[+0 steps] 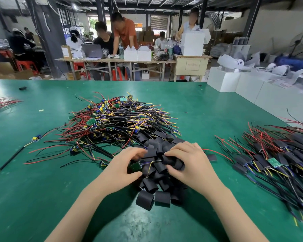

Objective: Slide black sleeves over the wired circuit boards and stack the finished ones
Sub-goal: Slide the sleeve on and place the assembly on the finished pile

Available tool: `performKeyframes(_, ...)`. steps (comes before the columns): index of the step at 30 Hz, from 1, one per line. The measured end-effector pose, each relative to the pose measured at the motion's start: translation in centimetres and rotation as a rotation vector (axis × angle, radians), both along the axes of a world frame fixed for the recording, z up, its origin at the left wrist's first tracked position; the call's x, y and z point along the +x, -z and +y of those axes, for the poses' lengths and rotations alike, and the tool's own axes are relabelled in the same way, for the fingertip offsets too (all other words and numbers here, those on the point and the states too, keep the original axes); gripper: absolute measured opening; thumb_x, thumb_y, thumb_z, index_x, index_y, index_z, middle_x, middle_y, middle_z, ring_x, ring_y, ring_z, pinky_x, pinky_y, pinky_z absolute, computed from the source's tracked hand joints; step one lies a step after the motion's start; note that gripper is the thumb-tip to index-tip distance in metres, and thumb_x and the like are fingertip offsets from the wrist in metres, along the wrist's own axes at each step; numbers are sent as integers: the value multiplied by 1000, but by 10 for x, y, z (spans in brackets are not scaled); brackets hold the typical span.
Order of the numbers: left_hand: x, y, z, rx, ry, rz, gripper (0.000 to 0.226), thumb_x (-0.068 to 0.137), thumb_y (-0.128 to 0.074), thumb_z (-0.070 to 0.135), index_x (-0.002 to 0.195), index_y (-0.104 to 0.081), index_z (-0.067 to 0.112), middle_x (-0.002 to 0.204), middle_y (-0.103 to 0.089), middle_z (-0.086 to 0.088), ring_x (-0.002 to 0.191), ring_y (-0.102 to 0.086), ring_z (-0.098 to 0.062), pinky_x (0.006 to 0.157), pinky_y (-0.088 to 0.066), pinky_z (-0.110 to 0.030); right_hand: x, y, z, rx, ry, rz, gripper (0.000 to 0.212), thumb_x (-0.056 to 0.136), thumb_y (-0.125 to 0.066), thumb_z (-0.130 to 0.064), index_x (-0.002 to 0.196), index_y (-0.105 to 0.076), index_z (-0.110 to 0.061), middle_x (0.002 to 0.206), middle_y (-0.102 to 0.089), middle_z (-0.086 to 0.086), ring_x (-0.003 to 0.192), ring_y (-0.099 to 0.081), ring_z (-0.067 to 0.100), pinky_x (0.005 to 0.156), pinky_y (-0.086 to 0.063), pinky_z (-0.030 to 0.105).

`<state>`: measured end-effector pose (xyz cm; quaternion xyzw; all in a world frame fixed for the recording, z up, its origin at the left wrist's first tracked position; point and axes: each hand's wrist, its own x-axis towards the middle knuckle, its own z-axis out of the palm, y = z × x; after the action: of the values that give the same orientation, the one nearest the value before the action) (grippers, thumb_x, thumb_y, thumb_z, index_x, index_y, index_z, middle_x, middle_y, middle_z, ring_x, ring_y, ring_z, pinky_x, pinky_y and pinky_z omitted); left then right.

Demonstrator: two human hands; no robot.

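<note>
- The left hand (125, 165) holds a green circuit board (135, 166) at its edge; its grip is curled round the board, thumb below and fingers above.
- The right hand (187, 160) pinches a black sleeve (171, 161) between thumb and fingertips, just beside the board, with the board's yellow and black wires (151, 163) running between the two hands.
- Both hands work right above the loose heap of black sleeves (156, 180) at the near middle of the green desk (42, 198).
- Beyond them lies the big tangle of unsleeved boards (115, 119), red, yellow and black wires pointing all ways.
- The finished pile (269, 159), boards already sleeved, lies well apart on the right side of the desk.
- Step in hand, as I judge it: threading the wires into the sleeve, ahead of drawing it over the board (whether the wire ends are already inside is hidden by the fingers).
- The next move calls for keeping the sleeve mouth open and square to the board, so that its corners do not snag, then sliding it fully on and laying the piece on the right pile.
</note>
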<state>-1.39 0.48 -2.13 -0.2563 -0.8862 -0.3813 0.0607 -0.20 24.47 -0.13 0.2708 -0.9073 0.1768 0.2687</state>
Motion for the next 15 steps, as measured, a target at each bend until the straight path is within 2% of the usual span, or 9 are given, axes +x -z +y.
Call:
performKeyframes(4, -1, 1, -6, -19, -136, 52, 34, 78, -79, 11, 102, -65, 31, 97, -64, 18, 88, -55, 8, 81, -40, -12, -1, 0, 3, -4, 17, -23, 27, 69, -78, -26, 95, -72, -20, 90, -65, -7, 84, -60, 23, 70, -46, 37)
performKeyframes(7, 1, -3, -4, 91, -147, 94, 30, 79, -79, 13, 102, -69, 30, 94, -65, 22, 87, -57, 11, 79, -38, -3, 0, 0, -1, -14, -4, -24, 28, 70, -78, -24, 96, -72, -18, 91, -66, -6, 85, -59, 23, 71, -48, 37)
performKeyframes(11, 4, -10, -2, 192, -39, 97, 34, 82, -77, 13, 112, -72, 29, 98, -68, 15, 88, -64, -6, 80, -45, -10, 3, -1, -6, -95, -96, -47, 28, 76, -75, -23, 102, -71, -15, 97, -64, -3, 89, -58, 20, 79, -50, 34)
performKeyframes(15, 4, -10, 3, 267, -4, 26, 32, 85, -74, 18, 113, -69, 33, 99, -71, 12, 89, -67, -12, 82, -48, -15, 6, -3, -8, -160, -137, -53, 27, 77, -73, -19, 104, -71, -16, 100, -63, -4, 81, -61, 13, 71, -53, 31)
